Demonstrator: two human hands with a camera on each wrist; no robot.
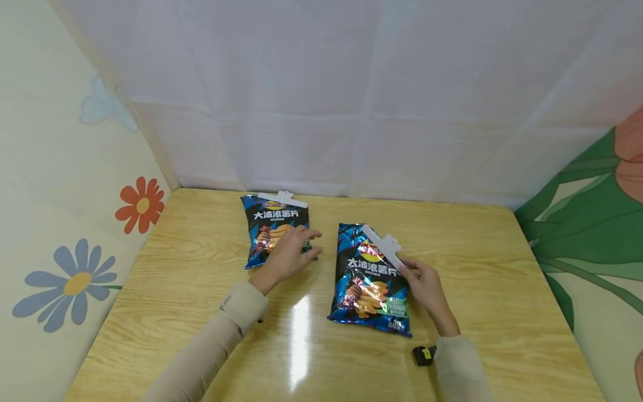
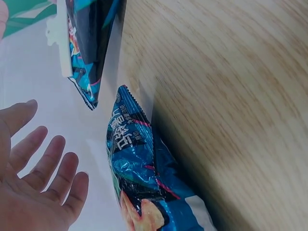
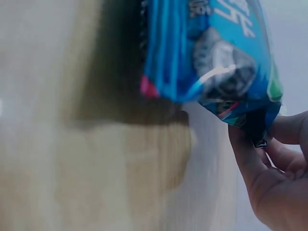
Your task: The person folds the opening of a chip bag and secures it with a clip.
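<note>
Two blue-and-black potato chip bags, each with a white clip across its top, are on the wooden table in the head view. My right hand (image 1: 424, 287) pinches the upper right corner of the right chip bag (image 1: 351, 268), at the end of its clip (image 1: 384, 245). In the right wrist view, thumb and fingers close on that corner of the bag (image 3: 207, 53). My left hand (image 1: 288, 251) hovers over the lower part of the left chip bag (image 1: 273, 216), whose clip (image 1: 284, 198) shows at the top. Spread fingers of this hand (image 2: 38, 187) hold nothing.
A small black object with a yellow label (image 1: 423, 355) sits by my right sleeve. White cloth (image 1: 351, 100) hangs behind the table (image 1: 467, 251). Flower-painted panels stand on the left (image 1: 60, 195) and right (image 1: 593, 240).
</note>
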